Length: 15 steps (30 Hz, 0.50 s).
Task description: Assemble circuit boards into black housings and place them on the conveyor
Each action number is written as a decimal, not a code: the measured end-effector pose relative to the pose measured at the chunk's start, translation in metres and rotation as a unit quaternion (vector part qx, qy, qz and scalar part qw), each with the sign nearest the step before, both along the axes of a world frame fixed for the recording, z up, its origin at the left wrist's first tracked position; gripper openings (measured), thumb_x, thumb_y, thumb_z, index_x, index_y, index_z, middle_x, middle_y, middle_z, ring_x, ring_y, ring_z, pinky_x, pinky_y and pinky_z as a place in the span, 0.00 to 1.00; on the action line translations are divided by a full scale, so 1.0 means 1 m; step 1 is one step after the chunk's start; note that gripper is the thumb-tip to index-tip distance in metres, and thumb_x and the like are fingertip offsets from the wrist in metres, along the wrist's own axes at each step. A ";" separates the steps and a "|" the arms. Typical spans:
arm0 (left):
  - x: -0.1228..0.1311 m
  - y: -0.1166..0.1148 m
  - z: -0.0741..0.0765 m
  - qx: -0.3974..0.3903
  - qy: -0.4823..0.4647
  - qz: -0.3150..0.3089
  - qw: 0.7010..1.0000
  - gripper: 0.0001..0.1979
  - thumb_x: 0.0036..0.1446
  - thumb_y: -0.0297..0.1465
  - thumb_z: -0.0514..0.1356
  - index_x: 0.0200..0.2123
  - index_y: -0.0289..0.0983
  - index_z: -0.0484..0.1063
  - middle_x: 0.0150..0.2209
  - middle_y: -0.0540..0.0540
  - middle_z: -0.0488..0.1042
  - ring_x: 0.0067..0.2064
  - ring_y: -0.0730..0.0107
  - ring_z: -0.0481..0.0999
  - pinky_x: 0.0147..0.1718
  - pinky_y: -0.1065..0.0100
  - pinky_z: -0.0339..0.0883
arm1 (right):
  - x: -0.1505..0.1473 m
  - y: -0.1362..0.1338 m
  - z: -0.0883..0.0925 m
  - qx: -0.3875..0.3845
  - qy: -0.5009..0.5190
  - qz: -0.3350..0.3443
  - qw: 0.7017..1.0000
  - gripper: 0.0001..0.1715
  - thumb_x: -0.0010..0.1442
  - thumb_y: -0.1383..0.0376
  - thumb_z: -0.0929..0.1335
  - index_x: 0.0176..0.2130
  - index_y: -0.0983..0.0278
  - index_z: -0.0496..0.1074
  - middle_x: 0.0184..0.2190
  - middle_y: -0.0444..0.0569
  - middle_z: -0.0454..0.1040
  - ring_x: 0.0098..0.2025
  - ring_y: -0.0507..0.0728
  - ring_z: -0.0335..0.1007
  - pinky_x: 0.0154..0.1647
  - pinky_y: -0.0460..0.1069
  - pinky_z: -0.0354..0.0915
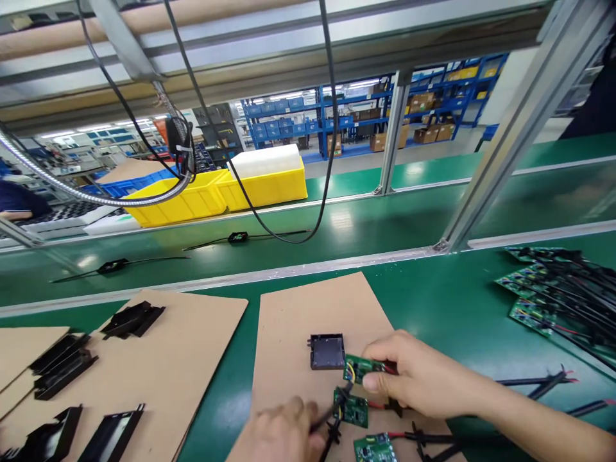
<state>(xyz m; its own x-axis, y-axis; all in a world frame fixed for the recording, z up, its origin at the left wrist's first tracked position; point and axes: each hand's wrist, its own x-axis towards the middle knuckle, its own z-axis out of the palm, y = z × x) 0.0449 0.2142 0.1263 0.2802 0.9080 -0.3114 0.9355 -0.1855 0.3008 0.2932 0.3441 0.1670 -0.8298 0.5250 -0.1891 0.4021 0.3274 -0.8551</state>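
I see the right hand [409, 375] pinching a circuit board [362, 366], likely light, stiff, fragile, best edge-held; the left hand [282, 428] grips a black cable [323, 419].

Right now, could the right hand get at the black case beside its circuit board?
Probably yes: the black case lies close by, largely uncovered, though the right hand holds a green circuit board.

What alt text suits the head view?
The right hand pinches a circuit board beside a shallow black case on cardboard, while the left hand holds a black cable. More boards lie right; yellow bins stand behind.
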 end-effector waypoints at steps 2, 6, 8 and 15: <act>-0.006 0.021 0.018 0.065 -0.024 0.078 0.995 0.27 0.57 0.22 0.48 0.61 0.37 0.61 0.50 0.37 0.73 0.45 0.51 0.78 0.41 0.56 0.72 | -0.013 0.014 -0.007 -0.048 -0.029 -0.009 0.998 0.13 0.62 0.62 0.66 0.26 0.64 0.65 0.19 0.38 0.61 0.21 0.48 0.56 0.21 0.43 0.52; -0.001 0.059 0.013 0.092 -0.143 0.095 0.981 0.36 0.48 0.21 0.54 0.63 0.36 0.55 0.60 0.37 0.62 0.55 0.55 0.70 0.54 0.57 0.66 | -0.034 0.034 -0.031 -0.086 -0.052 -0.025 0.995 0.09 0.60 0.63 0.65 0.30 0.65 0.67 0.23 0.41 0.68 0.22 0.49 0.61 0.22 0.42 0.57; 0.004 0.067 -0.002 0.071 -0.193 0.067 0.976 0.35 0.47 0.23 0.58 0.61 0.37 0.58 0.58 0.39 0.64 0.56 0.56 0.68 0.56 0.59 0.64 | -0.038 0.039 -0.041 -0.092 -0.060 -0.020 0.994 0.07 0.59 0.64 0.65 0.31 0.65 0.68 0.22 0.41 0.69 0.22 0.49 0.62 0.22 0.42 0.57; 0.013 0.058 0.005 0.038 -0.250 0.109 0.961 0.34 0.56 0.38 0.61 0.64 0.41 0.53 0.60 0.38 0.62 0.41 0.62 0.74 0.45 0.58 0.70 | -0.035 0.033 -0.030 -0.015 -0.040 0.016 0.999 0.10 0.54 0.62 0.70 0.26 0.65 0.69 0.20 0.38 0.64 0.24 0.49 0.57 0.24 0.44 0.50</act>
